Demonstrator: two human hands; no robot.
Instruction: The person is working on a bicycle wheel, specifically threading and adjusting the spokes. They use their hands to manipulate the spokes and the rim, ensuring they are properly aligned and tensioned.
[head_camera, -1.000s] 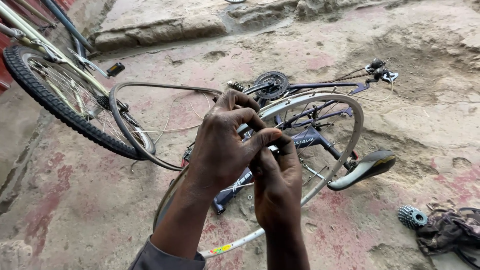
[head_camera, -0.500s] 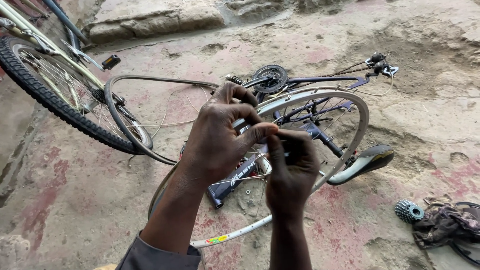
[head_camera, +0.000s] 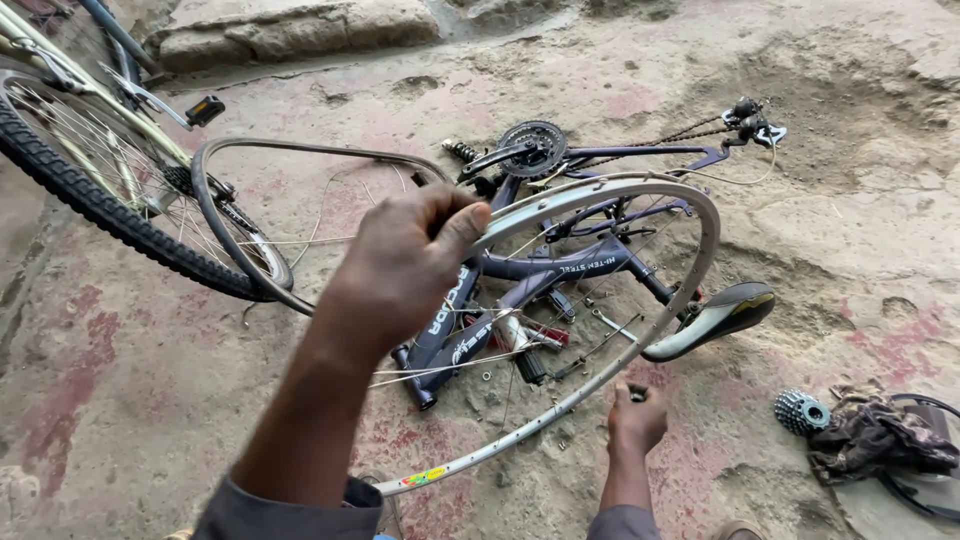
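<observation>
Clearly a spoking stage: bare silver wheel rim (head_camera: 640, 195) held tilted above the dismantled purple bicycle frame (head_camera: 560, 262), centre of view. Left hand (head_camera: 400, 265) clamps the rim's edge at 10 o'clock. Right hand (head_camera: 637, 418), at 6 o'clock, is closed near the ground by small loose parts; its contents can't be made out. Next move likely needs steady rim support and fine fingertip work. Sprocket cluster (head_camera: 800, 411) lies at 4 o'clock.
</observation>
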